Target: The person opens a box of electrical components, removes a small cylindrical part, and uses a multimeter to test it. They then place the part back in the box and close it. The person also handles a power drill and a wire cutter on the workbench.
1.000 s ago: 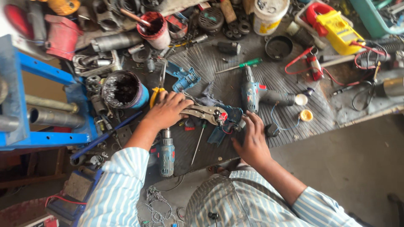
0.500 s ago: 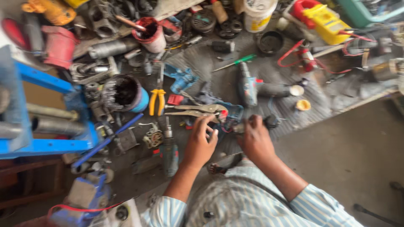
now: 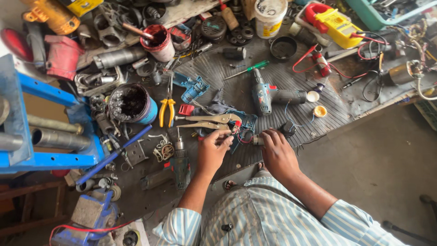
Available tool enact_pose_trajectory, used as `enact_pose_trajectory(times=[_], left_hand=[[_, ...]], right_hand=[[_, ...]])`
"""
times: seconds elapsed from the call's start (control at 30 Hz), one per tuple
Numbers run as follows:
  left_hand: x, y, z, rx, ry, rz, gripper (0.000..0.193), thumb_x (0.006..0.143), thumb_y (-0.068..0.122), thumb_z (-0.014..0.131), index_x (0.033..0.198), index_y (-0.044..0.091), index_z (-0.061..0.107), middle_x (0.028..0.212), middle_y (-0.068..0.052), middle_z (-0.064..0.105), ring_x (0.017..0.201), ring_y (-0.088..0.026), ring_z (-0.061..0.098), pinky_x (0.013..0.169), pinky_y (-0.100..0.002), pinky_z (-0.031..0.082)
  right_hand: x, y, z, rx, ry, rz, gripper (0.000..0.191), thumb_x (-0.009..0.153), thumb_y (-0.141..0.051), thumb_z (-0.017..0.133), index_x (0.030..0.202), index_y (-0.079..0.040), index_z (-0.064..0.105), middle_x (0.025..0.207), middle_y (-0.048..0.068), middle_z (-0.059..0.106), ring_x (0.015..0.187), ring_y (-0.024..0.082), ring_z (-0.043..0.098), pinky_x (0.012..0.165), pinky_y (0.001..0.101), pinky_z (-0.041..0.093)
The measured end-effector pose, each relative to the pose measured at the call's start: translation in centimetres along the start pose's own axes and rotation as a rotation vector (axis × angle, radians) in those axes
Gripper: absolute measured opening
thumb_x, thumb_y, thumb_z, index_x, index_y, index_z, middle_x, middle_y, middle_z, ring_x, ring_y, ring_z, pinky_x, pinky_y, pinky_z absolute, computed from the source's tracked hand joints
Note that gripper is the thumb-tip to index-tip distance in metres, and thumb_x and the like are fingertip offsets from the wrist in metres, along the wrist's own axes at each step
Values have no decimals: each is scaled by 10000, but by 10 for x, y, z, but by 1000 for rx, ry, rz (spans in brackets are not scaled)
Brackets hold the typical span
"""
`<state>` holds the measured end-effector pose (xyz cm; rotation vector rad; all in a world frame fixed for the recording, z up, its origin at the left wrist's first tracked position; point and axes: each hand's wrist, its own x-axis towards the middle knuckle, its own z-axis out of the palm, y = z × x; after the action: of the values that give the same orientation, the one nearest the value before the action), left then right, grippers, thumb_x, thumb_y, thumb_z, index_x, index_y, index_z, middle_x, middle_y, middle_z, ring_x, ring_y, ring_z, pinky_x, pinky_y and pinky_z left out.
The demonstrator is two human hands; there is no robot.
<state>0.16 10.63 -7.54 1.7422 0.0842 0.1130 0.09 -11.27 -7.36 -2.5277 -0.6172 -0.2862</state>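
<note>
Two hands meet over a small motor part (image 3: 249, 138) w/ red and blue wires at the near edge of the cluttered table (image 3: 291, 86). Left hand (image 3: 213, 152) has come off the locking pliers (image 3: 207, 121), which it covered a sec ago, and now pinches the part's left end, fingers curled; right hand (image 3: 277, 152) grips the other end, about where it was. Pliers lie bare just beyond the left hand's fingertips. Containers: black tub w/ blue rim (image 3: 132, 104) holds dark grease, smeared up its walls; red cup (image 3: 157, 42) carries dark residue and a stick; white bucket (image 3: 270, 17) at the far edge, contents not readable; shallow black dish (image 3: 283, 48) looks bare inside. Blue drill (image 3: 265, 94) lies beyond the hands, unmoved.
</note>
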Motion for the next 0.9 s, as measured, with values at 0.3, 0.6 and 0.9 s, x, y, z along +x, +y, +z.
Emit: enact_pose_trajectory(times=[0.3,0.6,0.9], left_hand=[[-6,-9,23,-738,116,-473,194,973,100,672,1138,2,641,992,-93,722,828,-178,732,735,-340,647],[-7,0,52,-438,300,-317,309,977,144,622,1263,39,572,971,-78,707,779,-148,725,645,-292,615],[-34,-16,139,32,750,-106,149,1055,133,616,1026,-10,649,907,-108,704,711,-174,647,665,-295,520]], right_hand=[[10,26,-3,22,-52,-193,387,826,-18,652,1213,-19,639,1282,162,626,1309,363,545,1096,469,442],[31,71,-70,333,-35,-734,285,800,-68,754,1069,-50,658,1090,105,677,1034,289,685,880,405,570],[24,211,-94,375,-3,-656,266,767,-6,776,1003,-33,655,892,53,668,715,239,687,635,377,546]])
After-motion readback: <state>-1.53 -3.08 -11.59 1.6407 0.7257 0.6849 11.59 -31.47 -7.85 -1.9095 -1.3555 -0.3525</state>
